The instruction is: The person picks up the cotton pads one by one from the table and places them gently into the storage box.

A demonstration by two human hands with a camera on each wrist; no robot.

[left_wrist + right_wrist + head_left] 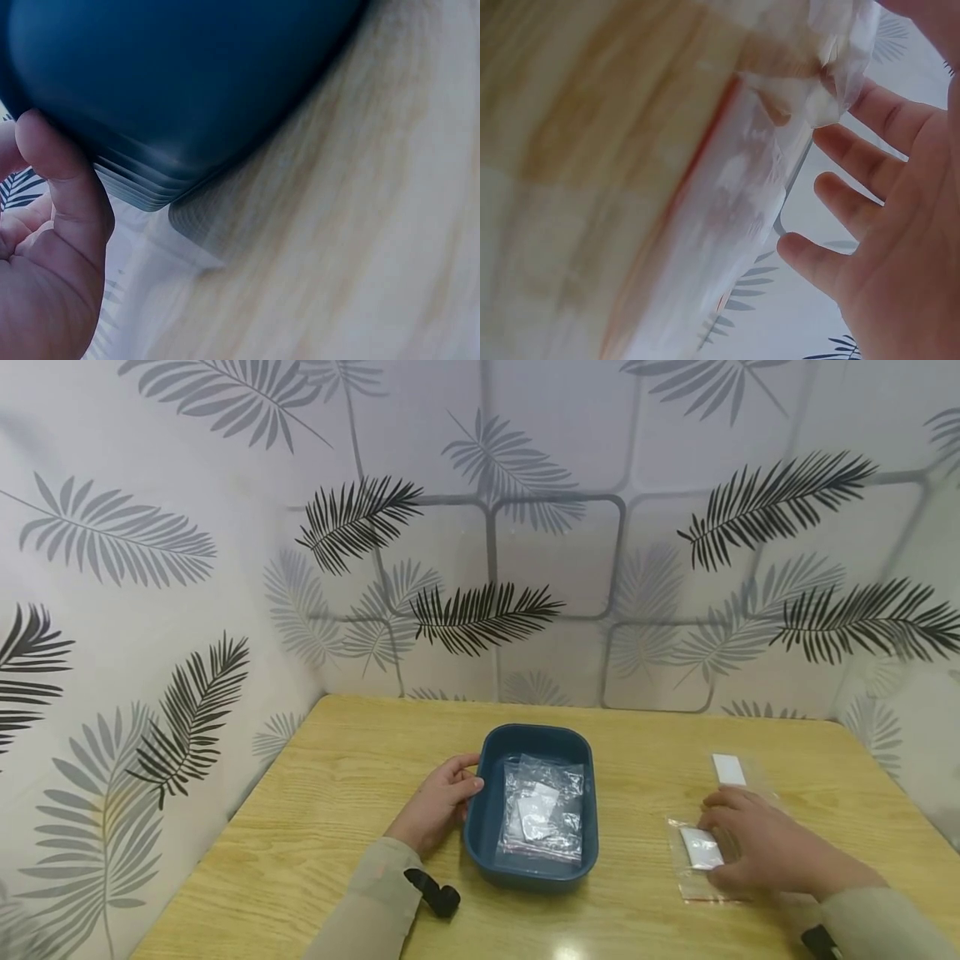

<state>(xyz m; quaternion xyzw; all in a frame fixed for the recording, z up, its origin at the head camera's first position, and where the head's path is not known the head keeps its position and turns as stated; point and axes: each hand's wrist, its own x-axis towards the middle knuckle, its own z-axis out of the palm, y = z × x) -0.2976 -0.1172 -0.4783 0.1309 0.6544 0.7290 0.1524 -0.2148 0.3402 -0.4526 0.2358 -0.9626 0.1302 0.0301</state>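
Observation:
A dark blue plastic bin (531, 878) stands on the table. My left hand (442, 797) holds its left side, thumb near the rim; in the left wrist view the thumb (64, 165) lies against the bin's outer wall. Inside the bin lie clear zip bags (543, 810) with a white piece showing. To the right, my right hand (772, 839) is over a clear zip bag (701, 852) with a white piece inside. In the right wrist view its fingers are extended and spread, fingertips touching crumpled plastic (840, 60). The thumb tip is out of that view.
Another clear bag with a white piece (727, 768) lies just beyond the right hand. The wooden table (375, 743) meets a leaf-patterned wall covering (555, 660) at its back. A black strap end (435, 893) hangs by the left wrist.

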